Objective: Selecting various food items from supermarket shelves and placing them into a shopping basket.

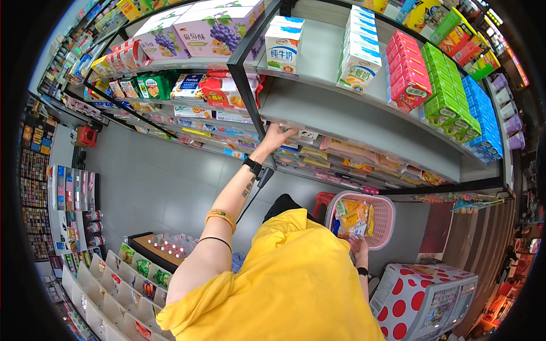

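Note:
My left hand (275,138) reaches forward to the front edge of a grey shelf (318,108), its fingers closed around the edge beside a black upright post. Part of those fingers is hidden by the shelf edge. A pink basket (382,219) sits at my right, filled with yellow, orange and blue-white snack packets (354,216). At its near rim my right hand (359,248) is closed on a blue-white snack packet (357,231); the fingertips are small and partly hidden.
A red stool (323,204) shows beside the basket. Milk cartons (284,45) and red, green and blue drink packs (449,94) stand on the top shelf, with snack packets (347,150) below. Behind on the right is a red-dotted box (409,290); bottles (176,244) stand at lower left.

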Action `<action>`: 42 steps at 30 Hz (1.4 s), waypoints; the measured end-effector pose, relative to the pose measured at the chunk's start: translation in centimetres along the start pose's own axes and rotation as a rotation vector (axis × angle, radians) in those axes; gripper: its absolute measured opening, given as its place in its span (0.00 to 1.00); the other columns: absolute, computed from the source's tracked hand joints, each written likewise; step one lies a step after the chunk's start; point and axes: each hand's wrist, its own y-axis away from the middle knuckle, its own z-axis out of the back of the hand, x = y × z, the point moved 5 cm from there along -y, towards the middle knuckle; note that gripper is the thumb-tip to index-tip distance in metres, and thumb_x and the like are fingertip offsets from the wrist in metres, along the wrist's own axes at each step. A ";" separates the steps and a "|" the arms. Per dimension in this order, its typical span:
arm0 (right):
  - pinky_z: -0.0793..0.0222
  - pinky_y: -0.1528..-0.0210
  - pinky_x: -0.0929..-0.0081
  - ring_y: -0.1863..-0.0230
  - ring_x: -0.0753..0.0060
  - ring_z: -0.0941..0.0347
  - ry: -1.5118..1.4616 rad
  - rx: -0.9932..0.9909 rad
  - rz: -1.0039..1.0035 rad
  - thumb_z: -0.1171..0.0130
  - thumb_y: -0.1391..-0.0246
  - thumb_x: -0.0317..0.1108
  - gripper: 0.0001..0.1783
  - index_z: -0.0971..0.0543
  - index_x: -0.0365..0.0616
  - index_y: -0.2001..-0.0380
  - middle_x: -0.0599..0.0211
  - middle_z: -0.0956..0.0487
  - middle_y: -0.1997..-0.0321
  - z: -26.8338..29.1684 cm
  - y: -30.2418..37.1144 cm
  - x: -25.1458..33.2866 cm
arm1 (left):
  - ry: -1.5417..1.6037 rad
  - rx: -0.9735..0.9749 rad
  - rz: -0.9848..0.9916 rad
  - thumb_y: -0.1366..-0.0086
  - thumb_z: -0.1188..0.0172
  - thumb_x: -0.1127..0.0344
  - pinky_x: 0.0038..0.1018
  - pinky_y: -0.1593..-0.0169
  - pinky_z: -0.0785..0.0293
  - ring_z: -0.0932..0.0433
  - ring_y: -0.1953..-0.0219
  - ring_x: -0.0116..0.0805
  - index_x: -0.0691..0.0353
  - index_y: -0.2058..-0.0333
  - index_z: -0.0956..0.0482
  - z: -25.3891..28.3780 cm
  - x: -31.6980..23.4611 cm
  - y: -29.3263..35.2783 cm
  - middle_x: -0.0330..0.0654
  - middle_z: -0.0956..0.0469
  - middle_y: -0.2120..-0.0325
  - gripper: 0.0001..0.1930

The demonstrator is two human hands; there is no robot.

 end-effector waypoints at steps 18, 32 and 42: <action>0.25 0.61 0.76 0.62 0.68 0.20 0.537 0.237 0.327 0.42 0.41 0.37 0.16 0.25 0.43 0.52 0.62 0.19 0.60 -12.6 6.2 6.2 | -0.269 -0.077 -0.216 0.41 0.36 0.75 0.37 0.34 0.45 0.41 0.36 0.49 0.57 0.61 0.22 -1.5 -3.6 6.6 0.50 0.41 0.37 0.10; 0.40 0.36 0.66 0.35 0.62 0.39 0.902 0.664 1.070 0.28 0.53 0.39 0.48 0.42 0.43 0.32 0.58 0.36 0.36 -34.3 25.8 13.0 | 0.028 0.213 -0.030 0.38 0.38 0.73 0.36 0.38 0.40 0.35 0.41 0.39 0.58 0.59 0.27 -6.0 -12.9 12.9 0.40 0.30 0.47 0.10; 0.33 0.43 0.73 0.45 0.71 0.29 0.628 0.867 0.922 0.32 0.48 0.30 0.36 0.36 0.38 0.39 0.61 0.26 0.44 -35.6 27.7 12.8 | 0.659 0.317 0.454 0.33 0.40 0.69 0.25 0.48 0.28 0.24 0.53 0.25 0.62 0.55 0.25 -6.4 -15.0 15.3 0.36 0.21 0.59 0.09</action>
